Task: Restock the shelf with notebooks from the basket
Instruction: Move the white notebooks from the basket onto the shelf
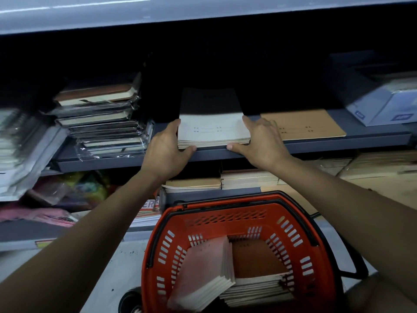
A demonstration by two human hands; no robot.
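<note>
Both hands clasp the notebook stack (213, 129) on the shelf (338, 144): left hand (165, 146) at its left edge, right hand (261, 141) at its right. The basket (225, 222) sits below the shelf, holding more notebooks (255, 288).

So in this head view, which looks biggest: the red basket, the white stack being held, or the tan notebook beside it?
1. Basket, though it is nearest the camera.
2. White stack and tan notebook look about alike; I won't rank them.

Red letters "ER" show on a white printed item (150, 204) on the lower shelf, just left of the red plastic basket (225, 216). Printed form lines on the white notebook cover (212, 127) and the tan notebook cover (302, 125) are too small to read.
</note>
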